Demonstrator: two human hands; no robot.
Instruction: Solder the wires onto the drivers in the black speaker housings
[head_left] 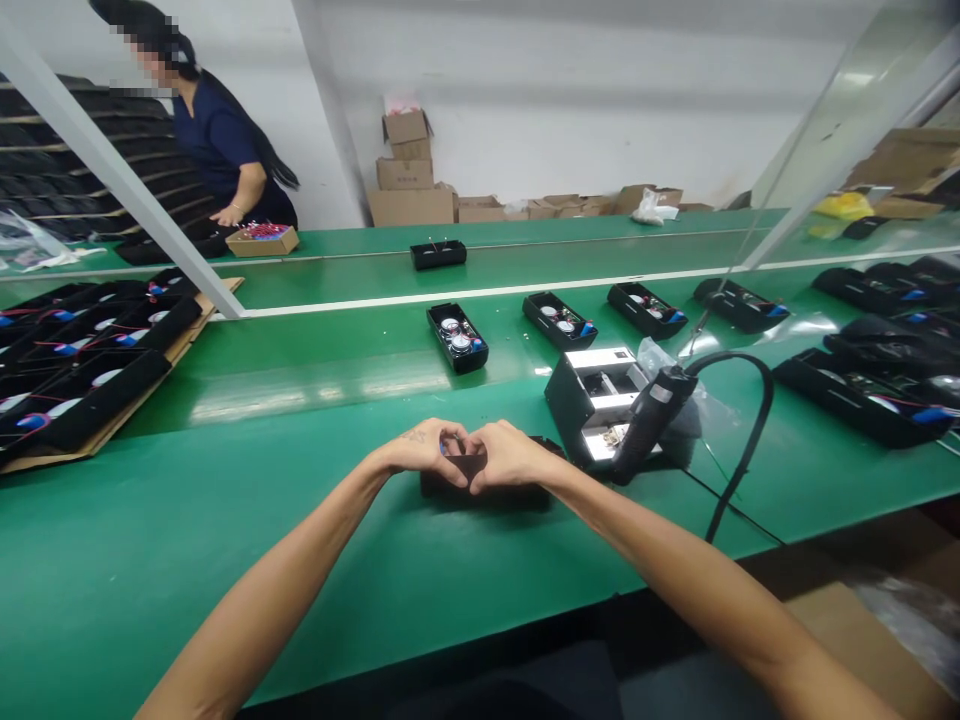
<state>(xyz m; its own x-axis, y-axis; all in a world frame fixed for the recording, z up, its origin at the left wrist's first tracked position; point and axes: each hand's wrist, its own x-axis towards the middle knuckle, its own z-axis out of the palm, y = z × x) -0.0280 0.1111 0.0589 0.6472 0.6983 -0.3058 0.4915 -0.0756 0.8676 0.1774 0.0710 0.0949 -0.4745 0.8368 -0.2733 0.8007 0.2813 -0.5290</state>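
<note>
A black speaker box (517, 494) rests on the green bench in front of me, mostly covered by my hands. My left hand (426, 452) bends over its left part, with thumb and fingers curled inward. From the right, my right hand (508, 456) reaches over the same box with its fingers curled, and the two hands nearly meet in the middle. Whatever the fingertips pinch inside the box is hidden. Just to the right stand an open black-and-white device (600, 400) and a black handheld tool (654, 425) with a cable.
Beyond my hands, an open speaker box (457, 338) and several similar ones sit on the green belt (330, 360). More are grouped at left on cardboard (112, 415) and at right. A person (225, 140) works across the line. A slanted white post (127, 160) rises at left.
</note>
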